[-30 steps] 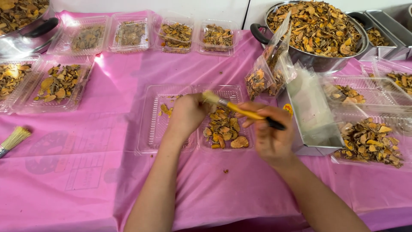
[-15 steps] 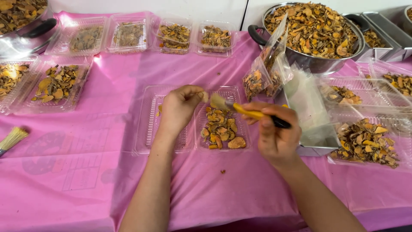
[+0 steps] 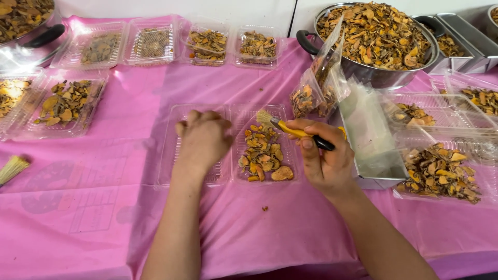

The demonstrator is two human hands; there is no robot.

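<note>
- A bright pink plastic sheet (image 3: 93,207) is covering the whole table, creasing and wrinkling here and there, with faint printed boxes showing through it at the lower left.
- A white wall (image 3: 171,8) is running along the far edge of the table; nothing more of the room is showing.
- The left hand (image 3: 203,137) is resting curled, knuckles up, over the empty half of an open clear clamshell tray (image 3: 171,155); whether it is gripping anything underneath cannot be told.
- The right hand (image 3: 324,158) is closing around a small brush (image 3: 293,129) with a yellow and black handle, its pale bristles pointing left over the far end of the tray's filled half.
- Dried orange-yellow slices (image 3: 264,155) are lying in that filled half, between the two hands.
- A single crumb (image 3: 265,208) is sitting on the sheet just in front of the tray.
- Filled clear trays (image 3: 207,41) are lining the far edge, and more are sitting at the left (image 3: 65,101) and right (image 3: 441,171).
- A large metal pot (image 3: 376,39) heaped with the same slices is standing at the upper right, with clear bags (image 3: 321,88) leaning against it.
- A second brush (image 3: 13,168) is lying at the left edge, well apart from the hands.
</note>
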